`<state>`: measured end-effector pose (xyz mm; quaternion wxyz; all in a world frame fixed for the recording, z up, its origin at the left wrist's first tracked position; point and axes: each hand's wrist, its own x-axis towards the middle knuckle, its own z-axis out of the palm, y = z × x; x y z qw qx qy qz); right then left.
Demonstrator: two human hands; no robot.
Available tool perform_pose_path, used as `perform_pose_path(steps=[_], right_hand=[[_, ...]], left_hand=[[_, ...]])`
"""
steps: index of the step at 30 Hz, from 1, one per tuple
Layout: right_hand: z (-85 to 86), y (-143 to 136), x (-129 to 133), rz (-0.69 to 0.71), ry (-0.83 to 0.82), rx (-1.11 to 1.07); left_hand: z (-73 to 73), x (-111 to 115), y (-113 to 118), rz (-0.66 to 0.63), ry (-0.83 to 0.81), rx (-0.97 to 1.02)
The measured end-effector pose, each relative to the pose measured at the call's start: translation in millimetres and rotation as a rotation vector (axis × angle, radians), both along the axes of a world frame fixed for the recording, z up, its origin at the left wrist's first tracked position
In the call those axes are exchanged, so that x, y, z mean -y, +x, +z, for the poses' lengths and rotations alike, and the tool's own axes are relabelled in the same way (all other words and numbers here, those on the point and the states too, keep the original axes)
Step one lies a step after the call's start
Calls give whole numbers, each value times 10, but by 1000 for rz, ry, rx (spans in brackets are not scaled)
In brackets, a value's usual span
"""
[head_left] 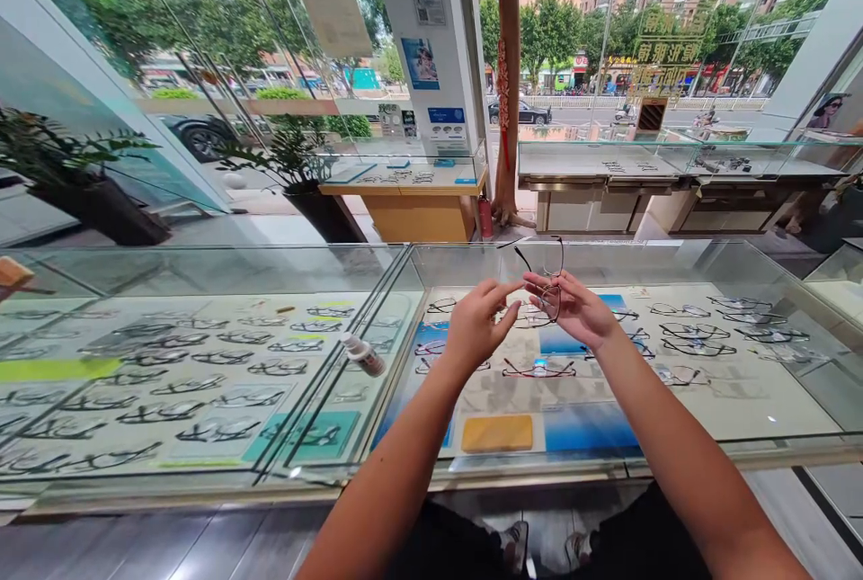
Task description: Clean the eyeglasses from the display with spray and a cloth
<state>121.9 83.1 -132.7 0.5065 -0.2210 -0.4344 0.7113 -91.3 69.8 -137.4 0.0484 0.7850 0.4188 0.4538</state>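
Above the glass counter, my right hand [581,308] holds a thin-framed pair of eyeglasses [558,303], its fingers closed around the frame. The temples point up and away from me, and part of the frame is hidden by fingers. My left hand [477,321] is just to the left, back towards me. Its index finger reaches to the glasses and the right fingertips, with the thumb held apart from it. Whether that fingertip touches the frame I cannot tell. A small white bottle with a brownish label [364,355] stands on the glass left of my left hand.
Under the glass countertop [418,472] lie several rows of eyeglasses [698,348] and a yellow-orange rectangular piece [497,433]. Farther off are a wooden display case [419,216], another showcase [593,209], a wooden post [507,67], potted plants [324,207] and a street beyond the windows.
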Motion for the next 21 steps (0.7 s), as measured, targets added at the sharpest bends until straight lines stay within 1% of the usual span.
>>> perform_pose_path(steps=[2, 5, 8, 11, 14, 16, 18, 21], right_hand=[[-5, -19, 12, 11, 7, -4], [-8, -48, 35, 27, 4, -8], [-5, -58, 45, 15, 16, 21], [1, -39, 34, -19, 40, 57], [8, -8, 14, -35, 46, 49], [10, 6, 1, -50, 50, 29], [3, 18, -14, -74, 47, 1], [-24, 48, -44, -117, 20, -85]], left_hand=[[-59, 9, 49, -107, -58, -101], [-137, 0, 89, -160, -72, -145], [-170, -18, 90, -131, -88, -129], [-172, -32, 76, -74, -104, -96], [-162, -36, 70, -34, -126, -69], [-144, -29, 75, -35, -148, -43], [-110, -17, 78, -63, -163, 7], [-47, -18, 45, -88, -185, 131]])
